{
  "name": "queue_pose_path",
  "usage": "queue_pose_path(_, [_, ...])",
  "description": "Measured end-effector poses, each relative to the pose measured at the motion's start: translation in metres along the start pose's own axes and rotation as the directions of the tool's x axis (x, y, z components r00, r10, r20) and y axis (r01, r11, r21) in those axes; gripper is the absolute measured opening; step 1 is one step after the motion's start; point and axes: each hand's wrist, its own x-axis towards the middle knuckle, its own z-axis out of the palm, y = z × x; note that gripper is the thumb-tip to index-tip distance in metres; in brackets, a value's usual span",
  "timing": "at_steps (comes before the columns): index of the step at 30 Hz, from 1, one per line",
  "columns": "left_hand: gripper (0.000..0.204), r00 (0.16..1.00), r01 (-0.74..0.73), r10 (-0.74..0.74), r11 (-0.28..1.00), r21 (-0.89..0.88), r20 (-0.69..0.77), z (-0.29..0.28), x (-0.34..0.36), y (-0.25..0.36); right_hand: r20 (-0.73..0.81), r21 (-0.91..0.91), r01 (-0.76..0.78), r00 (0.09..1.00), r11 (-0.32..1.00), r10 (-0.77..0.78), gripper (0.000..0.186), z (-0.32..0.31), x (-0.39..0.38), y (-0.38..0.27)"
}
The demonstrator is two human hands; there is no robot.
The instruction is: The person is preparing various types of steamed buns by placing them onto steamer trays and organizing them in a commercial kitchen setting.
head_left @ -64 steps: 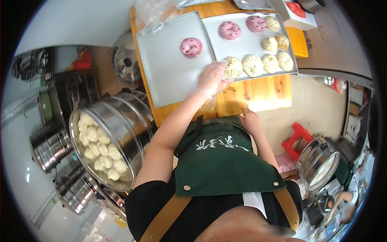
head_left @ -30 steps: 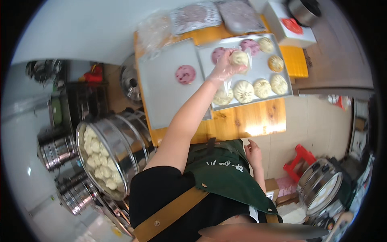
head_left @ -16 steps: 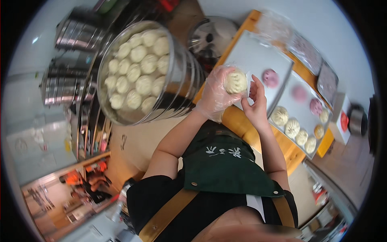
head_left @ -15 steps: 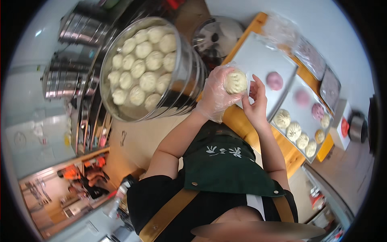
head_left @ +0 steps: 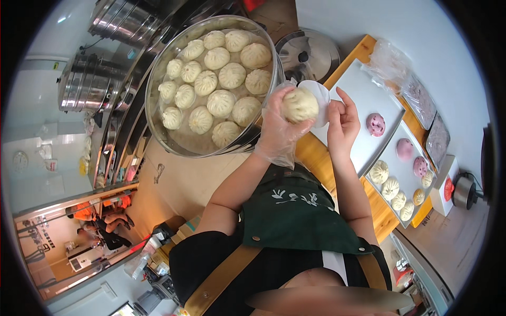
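Observation:
My left hand (head_left: 274, 126), in a clear plastic glove, is closed round a pleated white bun (head_left: 299, 107). My right hand (head_left: 342, 124), bare, pinches a white paper round (head_left: 315, 87) at the bun's right side, index finger raised. Just left of them, a large steel steamer (head_left: 155, 89) holds several pleated buns (head_left: 219, 102). To the right lie an upper metal tray (head_left: 353, 95) with one pink bun (head_left: 375, 124) and a lower tray (head_left: 378, 197) with pink and white buns.
A wooden table (head_left: 382, 224) bears the trays. A steel lid (head_left: 316, 52) stands behind the steamer. More steamers (head_left: 87, 89) line the left, above a tiled floor (head_left: 168, 174). People (head_left: 100, 226) sit in a far room at lower left. A white box (head_left: 441, 195) and steel pot (head_left: 464, 189) are at right.
My left hand has brought a bun from the tray toward the steamer as the view turned left. My right hand has come up, and the paper now juts farther from the bun.

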Motion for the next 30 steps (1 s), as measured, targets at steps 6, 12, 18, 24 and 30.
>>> queue_pose_path(6, [0.065, 0.998, -0.047, 0.048, 0.999, -0.028, 0.042, 0.014, 0.001, -0.005, 0.019, 0.112, 0.009, 1.0, 0.994, -0.012, 0.034, -0.003, 0.001, -0.003])
queue_pose_path(12, [0.065, 0.994, -0.07, 0.066, 0.997, 0.045, 0.093, 0.027, -0.002, 0.0, -0.071, 0.217, -0.197, 0.974, 0.956, 0.217, 0.032, -0.036, 0.002, 0.0])
queue_pose_path(18, [0.068, 0.992, -0.014, 0.017, 1.0, -0.02, 0.123, 0.038, -0.008, -0.003, -0.068, 0.315, -0.172, 0.977, 0.933, 0.203, 0.03, -0.035, -0.007, -0.008])
queue_pose_path(24, [0.063, 0.989, -0.001, 0.02, 0.991, -0.132, 0.146, 0.055, -0.012, -0.004, 0.034, 0.398, -0.332, 0.937, 0.856, 0.348, 0.026, -0.051, -0.017, 0.015])
queue_pose_path(30, [0.062, 0.913, 0.407, -0.318, 0.672, -0.619, 0.255, 0.054, -0.008, 0.003, 0.007, 0.683, -0.319, 0.902, 0.657, 0.431, 0.024, -0.058, -0.009, -0.002])
